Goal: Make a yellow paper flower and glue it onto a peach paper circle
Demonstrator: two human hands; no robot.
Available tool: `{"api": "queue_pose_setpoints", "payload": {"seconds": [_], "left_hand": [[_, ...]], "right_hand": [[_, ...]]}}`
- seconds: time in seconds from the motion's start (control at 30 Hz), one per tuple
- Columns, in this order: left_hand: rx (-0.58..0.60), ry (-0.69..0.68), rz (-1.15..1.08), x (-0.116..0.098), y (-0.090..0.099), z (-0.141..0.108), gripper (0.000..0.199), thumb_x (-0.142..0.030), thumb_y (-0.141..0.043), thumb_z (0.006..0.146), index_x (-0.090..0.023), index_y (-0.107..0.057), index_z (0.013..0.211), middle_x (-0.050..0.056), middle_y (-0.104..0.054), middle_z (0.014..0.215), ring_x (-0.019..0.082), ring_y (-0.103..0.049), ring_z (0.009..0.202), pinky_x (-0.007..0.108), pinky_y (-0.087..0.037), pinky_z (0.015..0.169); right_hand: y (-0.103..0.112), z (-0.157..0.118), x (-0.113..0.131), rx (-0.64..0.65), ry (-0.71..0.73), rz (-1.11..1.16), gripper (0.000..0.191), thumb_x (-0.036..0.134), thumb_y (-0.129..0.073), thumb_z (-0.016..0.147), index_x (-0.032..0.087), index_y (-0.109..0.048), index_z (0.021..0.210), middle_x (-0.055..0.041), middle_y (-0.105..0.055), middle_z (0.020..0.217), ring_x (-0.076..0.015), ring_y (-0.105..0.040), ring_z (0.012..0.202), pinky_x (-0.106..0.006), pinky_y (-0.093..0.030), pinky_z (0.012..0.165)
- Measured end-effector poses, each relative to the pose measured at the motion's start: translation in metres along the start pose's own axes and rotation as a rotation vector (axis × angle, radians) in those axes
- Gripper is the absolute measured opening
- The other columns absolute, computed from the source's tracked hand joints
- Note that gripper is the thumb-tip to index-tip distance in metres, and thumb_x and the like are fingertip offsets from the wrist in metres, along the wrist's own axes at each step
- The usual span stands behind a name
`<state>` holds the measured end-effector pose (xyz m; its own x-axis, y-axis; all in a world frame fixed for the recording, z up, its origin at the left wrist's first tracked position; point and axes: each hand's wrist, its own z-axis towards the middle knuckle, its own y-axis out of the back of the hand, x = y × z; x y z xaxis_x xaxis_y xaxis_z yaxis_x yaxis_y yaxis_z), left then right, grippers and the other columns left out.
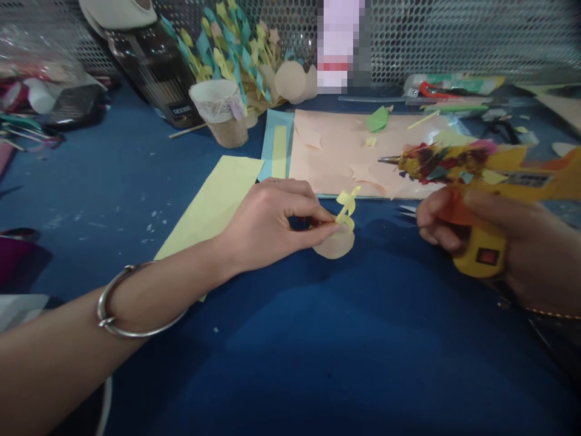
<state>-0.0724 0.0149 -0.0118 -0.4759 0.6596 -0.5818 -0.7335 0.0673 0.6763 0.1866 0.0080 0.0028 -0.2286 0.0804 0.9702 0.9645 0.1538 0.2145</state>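
Observation:
Between the thumb and fingertips of my left hand [281, 221] is pinched a small curled yellow paper piece [347, 206]. It stands over a pale round paper disc [334, 244], just above the blue table; whether the two are joined I cannot tell. My right hand [481, 224] is wrapped round the handle of a yellow hot glue gun [490, 175]. The gun's metal nozzle points left, and its barrel is covered with coloured paper scraps. Scissor tips [408, 210] show beside my right fingers.
Yellow paper [213, 200] lies left of centre, and peach sheets [331, 151] lie behind my hands. Farther back stand a paper-wrapped cup [222, 115], a dark bottle [149, 66] and twisted paper stems [236, 48]. A mesh panel [436, 36] closes the back.

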Motion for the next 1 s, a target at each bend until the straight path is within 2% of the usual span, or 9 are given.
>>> {"api": "queue_pose_setpoints", "payload": {"seconds": [0.5,0.87,1.0], "left_hand": [[-0.023,-0.041,0.048,0.0013,-0.0009,0.0004,0.010,-0.025,-0.066,0.080,-0.019,-0.072,0.073,0.001,-0.070,0.070,0.012,-0.064,0.066,0.025,-0.049,0.067],[-0.028,-0.074,0.037,0.0013,-0.0008,0.0011,0.011,-0.024,-0.066,0.079,-0.017,-0.072,0.072,0.003,-0.070,0.069,0.013,-0.064,0.065,0.026,-0.050,0.064],[-0.032,-0.085,0.042,0.0017,-0.0007,0.0015,0.011,-0.023,-0.066,0.079,-0.016,-0.072,0.073,0.004,-0.070,0.069,0.014,-0.064,0.064,0.026,-0.050,0.064]], "right_hand": [[0.0003,0.0000,-0.0010,0.030,0.049,-0.026,0.024,0.038,-0.052,0.084,0.021,-0.064,0.071,-0.0002,-0.051,0.053,-0.0111,-0.048,0.052,-0.024,-0.035,0.049],[-0.0014,0.0007,-0.0012,0.001,0.041,0.002,0.022,0.038,-0.056,0.080,0.020,-0.063,0.070,-0.0006,-0.058,0.067,-0.0085,-0.048,0.051,-0.022,-0.037,0.048],[0.0010,0.0013,-0.0017,0.031,0.057,-0.010,0.024,0.038,-0.054,0.082,0.020,-0.063,0.070,-0.0003,-0.055,0.060,-0.0089,-0.047,0.052,-0.021,-0.038,0.049]]}}
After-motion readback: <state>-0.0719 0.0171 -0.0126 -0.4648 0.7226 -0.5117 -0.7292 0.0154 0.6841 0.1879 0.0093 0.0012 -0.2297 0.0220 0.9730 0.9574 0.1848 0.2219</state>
